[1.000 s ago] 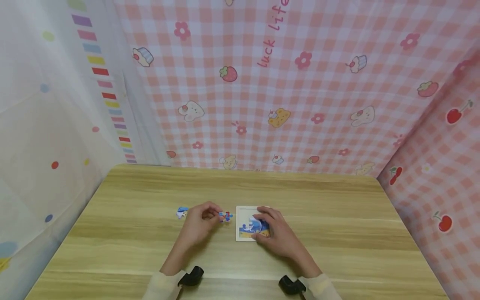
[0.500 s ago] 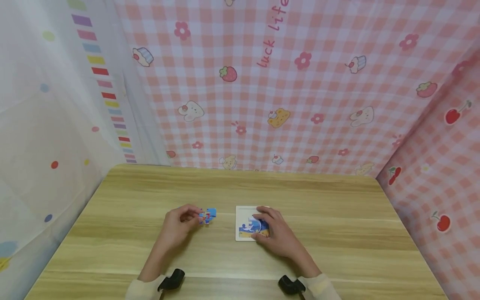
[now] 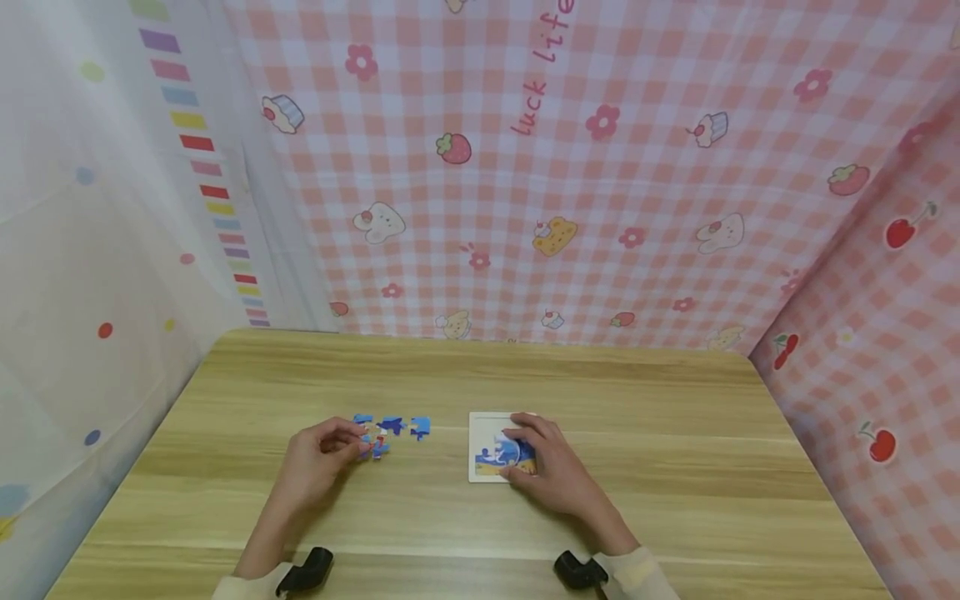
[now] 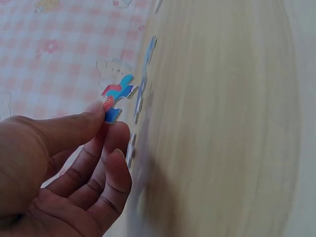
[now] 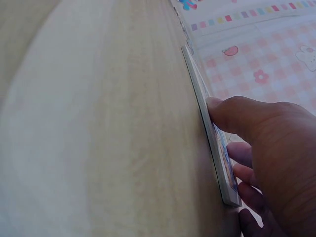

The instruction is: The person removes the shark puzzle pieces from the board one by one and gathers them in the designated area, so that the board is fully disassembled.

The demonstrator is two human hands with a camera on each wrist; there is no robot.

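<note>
My left hand pinches a small jigsaw piece, blue with red, between thumb and fingers. In the left wrist view the piece is raised off the wooden table. Several loose pieces lie just beyond it in the head view, among them a dark blue piece and a light blue piece. My right hand holds the right side of a white-framed puzzle board, thumb at the near part and fingers toward the far edge. A blue and yellow picture partly fills the board; the hand hides its right part.
The wooden table carries the board near its middle. A pink checked curtain hangs behind it and another checked cloth on the right. Pale dotted fabric stands along the left side.
My left hand has moved left across the table with its jigsaw piece, uncovering loose pieces that it hid before. My right hand and the board have stayed in place.
</note>
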